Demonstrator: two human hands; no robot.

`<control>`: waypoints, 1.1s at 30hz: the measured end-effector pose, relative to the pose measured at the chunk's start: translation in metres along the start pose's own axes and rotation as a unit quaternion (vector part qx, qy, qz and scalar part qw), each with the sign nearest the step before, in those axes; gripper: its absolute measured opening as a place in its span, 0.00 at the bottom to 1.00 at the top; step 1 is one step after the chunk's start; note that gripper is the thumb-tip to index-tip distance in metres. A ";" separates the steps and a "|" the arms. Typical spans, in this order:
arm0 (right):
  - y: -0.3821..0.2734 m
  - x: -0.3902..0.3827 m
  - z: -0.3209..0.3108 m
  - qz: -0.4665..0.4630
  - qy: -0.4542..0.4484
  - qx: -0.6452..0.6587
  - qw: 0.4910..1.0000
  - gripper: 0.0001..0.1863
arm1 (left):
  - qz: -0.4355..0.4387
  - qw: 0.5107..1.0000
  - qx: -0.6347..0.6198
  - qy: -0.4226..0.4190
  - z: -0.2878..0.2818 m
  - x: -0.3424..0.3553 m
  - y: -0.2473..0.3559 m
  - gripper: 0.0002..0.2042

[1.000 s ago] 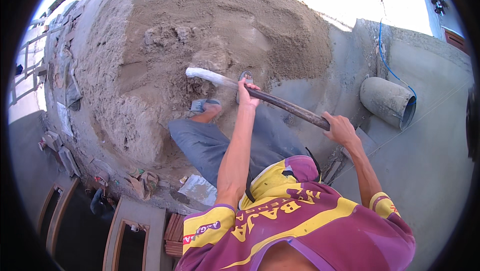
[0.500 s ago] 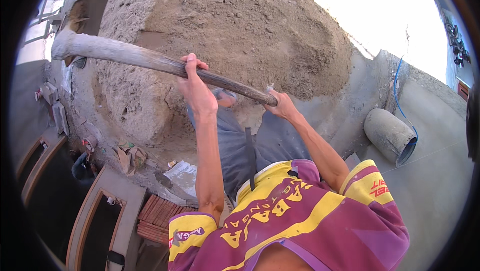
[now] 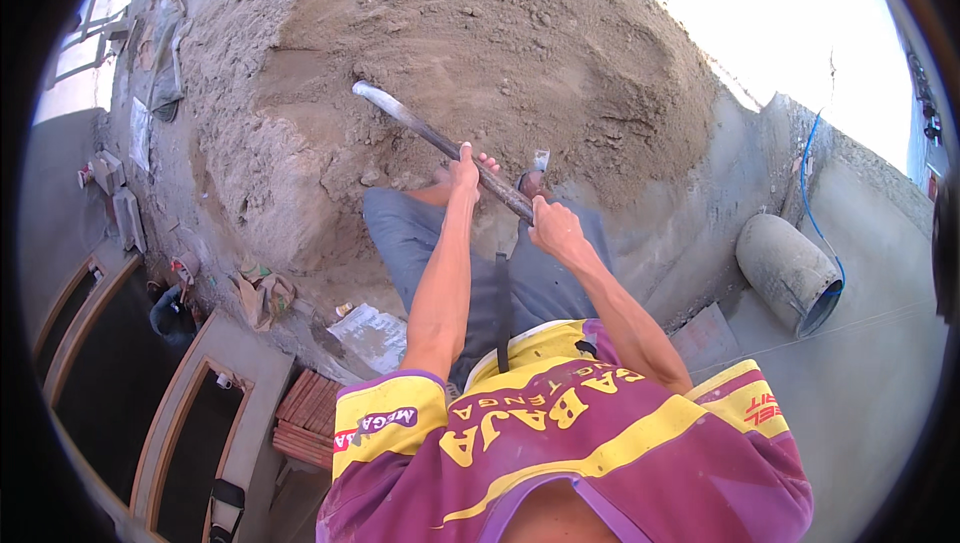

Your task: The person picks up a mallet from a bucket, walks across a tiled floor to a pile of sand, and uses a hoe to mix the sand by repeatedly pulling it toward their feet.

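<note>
At the far left of the frame, pale grey blocks [image 3: 128, 219] lie near the edge of the ground, with a whitish sheet [image 3: 140, 135] above them. Below, in the lower left, stand wooden-framed openings [image 3: 170, 413] with dark interiors. Further right lie crumpled brown scraps [image 3: 262, 299], a stack of reddish-brown slabs [image 3: 305, 421] and a flattened whitish sack [image 3: 372, 336].

A broad mound of grey-brown sand-like material [image 3: 520, 33] fills the upper left and upper middle. Against it, left of centre, rests the pale upper end of a long-handled tool [image 3: 418, 125]; the tool slants from there down and right to the middle of the frame, its shaft darkening along the way. Its working head cannot be made out.

The left hand [image 3: 464, 175] grasps the shaft about midway, thumb lying along it. Just to the right and lower, the right hand [image 3: 557, 229] is clenched round the shaft near its lower end, in front of the person's grey trousers [image 3: 550, 288]. A sandalled foot [image 3: 535, 183] shows between the hands, just beyond the shaft.

At the right, a grey slab [image 3: 706, 337] lies below and left of a tipped grey drum [image 3: 785, 271], and a blue hose [image 3: 806, 178] runs down to the drum's mouth.
</note>
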State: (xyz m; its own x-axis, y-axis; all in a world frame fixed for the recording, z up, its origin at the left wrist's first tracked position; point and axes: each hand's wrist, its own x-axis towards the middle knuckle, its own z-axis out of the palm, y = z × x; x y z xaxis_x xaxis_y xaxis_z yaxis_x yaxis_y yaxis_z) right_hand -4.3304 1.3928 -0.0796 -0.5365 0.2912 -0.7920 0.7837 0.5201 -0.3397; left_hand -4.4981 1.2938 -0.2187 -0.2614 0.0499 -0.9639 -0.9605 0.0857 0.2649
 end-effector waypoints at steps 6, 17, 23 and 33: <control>-0.003 0.011 -0.120 -0.066 0.017 -0.034 0.997 0.15 | -0.020 0.987 -0.042 -0.156 0.036 0.047 0.054 0.13; 0.214 -0.282 -0.150 0.173 0.090 -0.045 0.980 0.23 | -0.210 0.949 -0.134 -0.196 0.197 -0.072 -0.174 0.11; 0.268 -0.275 -0.009 0.168 0.137 0.052 0.975 0.23 | -0.058 0.976 -0.042 -0.208 0.159 -0.166 -0.115 0.07; 0.001 0.092 -0.052 -0.208 0.165 0.256 0.929 0.17 | 0.474 0.877 0.080 0.022 0.108 -0.168 0.139 0.28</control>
State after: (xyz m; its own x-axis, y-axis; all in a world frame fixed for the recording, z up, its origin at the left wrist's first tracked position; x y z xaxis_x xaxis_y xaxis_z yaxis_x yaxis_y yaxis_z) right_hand -4.3952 1.4617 -0.1270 -0.8274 0.4243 -0.3678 0.4871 0.2166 -0.8460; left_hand -4.5777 1.4052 -0.0172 -0.9417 0.1350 -0.3080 -0.2852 0.1647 0.9442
